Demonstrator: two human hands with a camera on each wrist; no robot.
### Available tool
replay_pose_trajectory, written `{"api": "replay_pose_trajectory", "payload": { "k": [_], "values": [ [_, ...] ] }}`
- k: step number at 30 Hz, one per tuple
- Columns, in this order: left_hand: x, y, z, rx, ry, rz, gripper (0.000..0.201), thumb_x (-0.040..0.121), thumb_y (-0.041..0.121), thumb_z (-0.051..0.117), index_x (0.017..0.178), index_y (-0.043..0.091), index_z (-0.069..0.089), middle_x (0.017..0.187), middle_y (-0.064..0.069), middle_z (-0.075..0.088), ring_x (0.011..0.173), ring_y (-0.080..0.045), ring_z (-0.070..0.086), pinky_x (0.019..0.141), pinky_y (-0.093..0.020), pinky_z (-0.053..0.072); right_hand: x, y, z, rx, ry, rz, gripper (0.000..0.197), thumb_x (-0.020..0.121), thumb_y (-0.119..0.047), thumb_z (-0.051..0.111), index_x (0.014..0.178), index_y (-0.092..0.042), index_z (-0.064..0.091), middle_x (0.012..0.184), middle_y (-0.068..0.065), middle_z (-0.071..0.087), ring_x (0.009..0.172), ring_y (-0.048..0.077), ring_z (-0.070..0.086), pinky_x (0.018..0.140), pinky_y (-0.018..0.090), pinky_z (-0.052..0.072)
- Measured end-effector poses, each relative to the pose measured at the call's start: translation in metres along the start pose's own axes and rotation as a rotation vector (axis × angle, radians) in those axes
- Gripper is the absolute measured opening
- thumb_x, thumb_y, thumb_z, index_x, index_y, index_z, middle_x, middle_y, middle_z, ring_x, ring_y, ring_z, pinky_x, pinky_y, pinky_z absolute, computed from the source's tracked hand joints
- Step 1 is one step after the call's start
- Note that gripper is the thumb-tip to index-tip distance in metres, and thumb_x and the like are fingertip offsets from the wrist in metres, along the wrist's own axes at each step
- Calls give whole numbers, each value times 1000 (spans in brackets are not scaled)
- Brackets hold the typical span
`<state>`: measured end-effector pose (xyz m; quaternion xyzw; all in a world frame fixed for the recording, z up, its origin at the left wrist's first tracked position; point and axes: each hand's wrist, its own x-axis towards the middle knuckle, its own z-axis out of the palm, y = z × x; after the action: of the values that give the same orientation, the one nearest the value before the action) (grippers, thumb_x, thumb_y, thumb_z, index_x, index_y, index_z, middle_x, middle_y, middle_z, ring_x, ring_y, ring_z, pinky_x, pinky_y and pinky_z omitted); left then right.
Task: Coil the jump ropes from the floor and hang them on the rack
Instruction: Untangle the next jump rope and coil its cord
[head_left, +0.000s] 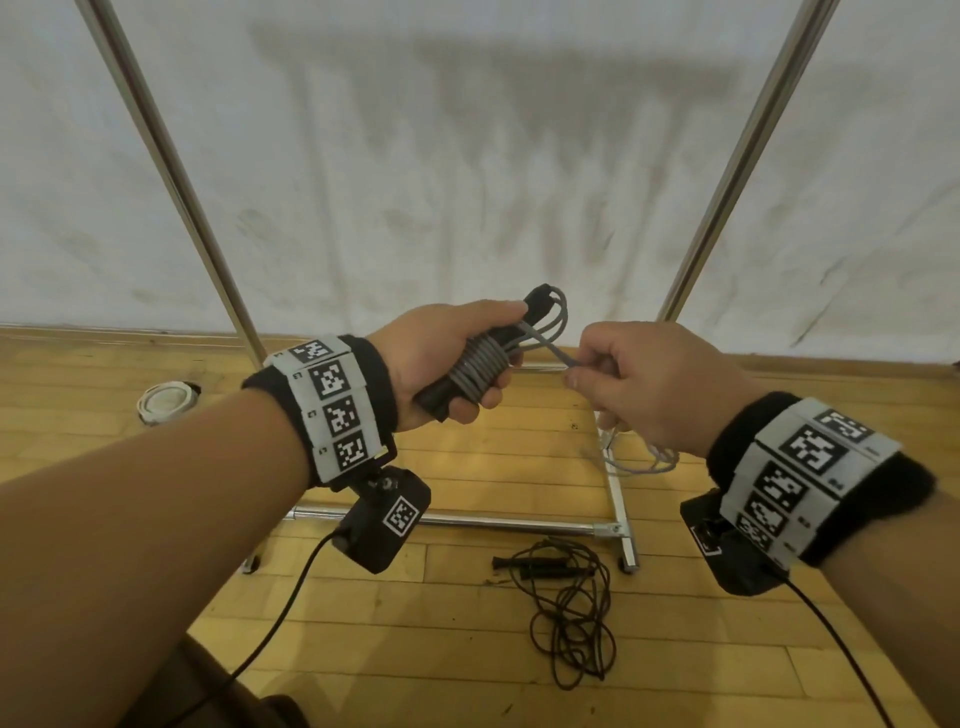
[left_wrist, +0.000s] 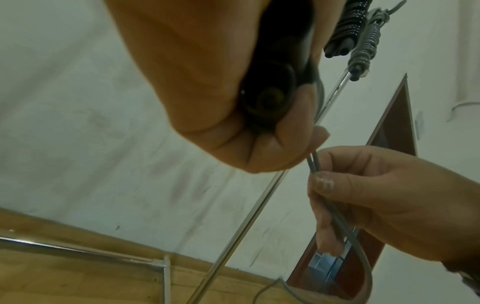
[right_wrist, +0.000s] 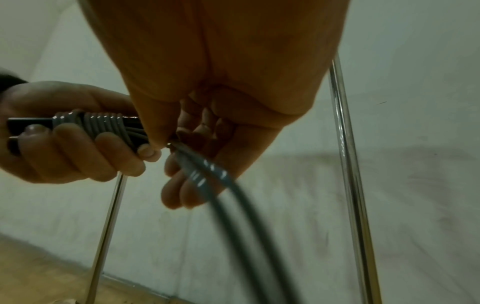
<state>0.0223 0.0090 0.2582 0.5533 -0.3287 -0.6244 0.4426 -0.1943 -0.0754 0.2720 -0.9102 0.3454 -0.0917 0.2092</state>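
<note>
From the head view, the left hand (head_left: 447, 364) wraps its fingers around the black handles of the grey jump rope (head_left: 480, 364), likely to steady them as a spool, while the right hand (head_left: 649, 384) pinches the doubled free cord just beyond those fingers; a black jump rope (head_left: 566, 613) lies loose on the floor below. The left wrist view shows two wound ropes (left_wrist: 363, 41) already hanging above the knuckles. In the right wrist view, the cord trails down from the pinch, slack for winding.
</note>
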Motion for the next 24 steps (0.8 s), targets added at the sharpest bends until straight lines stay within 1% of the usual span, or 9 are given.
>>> {"api": "replay_pose_trajectory", "payload": {
  "k": [3,6,8,11,13,17,19,21,24],
  "values": [
    [0,0,4,18,22,24,38,101,42,65,104,5,61,75,-9,61,57,-19,55,36,-23,42,1,0,7,-54,53,-8,23,98,-37,59,81,-21,58,62,-5,63,58,4,63,54,24,41],
    [1,-1,10,49,8,60,32,102,37,64,103,5,62,75,-9,61,56,-20,55,36,-23,41,1,2,11,2,34,-1,20,95,-33,63,81,-18,59,67,-4,60,64,14,56,56,26,39],
    [1,-3,12,62,-15,91,31,102,35,63,103,4,63,74,-10,61,55,-20,55,36,-23,40,0,2,11,112,-21,17,12,93,-28,66,86,-19,63,75,-1,63,72,19,58,62,29,45],
    [2,-5,16,103,-46,133,28,99,33,64,98,5,63,73,-10,62,55,-21,55,37,-24,40,-2,2,11,333,-134,31,7,92,-20,69,95,-14,67,89,6,74,90,29,68,83,45,55],
    [3,-5,17,126,-44,162,24,95,31,64,93,7,62,72,-11,61,55,-22,55,38,-24,39,-4,0,9,474,-205,6,7,96,-18,65,98,-12,69,91,6,77,93,24,72,86,41,55],
    [4,-4,18,145,-48,202,21,91,28,62,91,7,60,75,-14,61,54,-23,54,39,-24,38,-5,-6,9,726,-203,15,31,104,-32,50,100,-9,72,81,5,71,84,21,72,82,32,61],
    [4,-4,19,139,-43,209,20,90,27,62,88,7,60,74,-14,62,54,-23,54,39,-23,38,-4,-8,10,666,-163,9,39,99,-46,52,99,-13,72,80,4,71,85,21,72,83,35,60],
    [4,-5,21,131,-17,213,22,89,28,62,90,6,58,68,-11,61,52,-22,54,38,-24,39,-3,-10,13,552,-152,0,45,88,-58,56,100,-18,73,90,5,74,93,25,70,89,43,58],
    [5,-7,24,146,64,227,31,87,31,64,100,4,56,66,-11,62,54,-23,56,41,-27,41,-3,-14,20,422,-157,-11,32,98,-49,56,98,-23,75,96,7,74,94,25,67,92,51,54]
  ]
}}
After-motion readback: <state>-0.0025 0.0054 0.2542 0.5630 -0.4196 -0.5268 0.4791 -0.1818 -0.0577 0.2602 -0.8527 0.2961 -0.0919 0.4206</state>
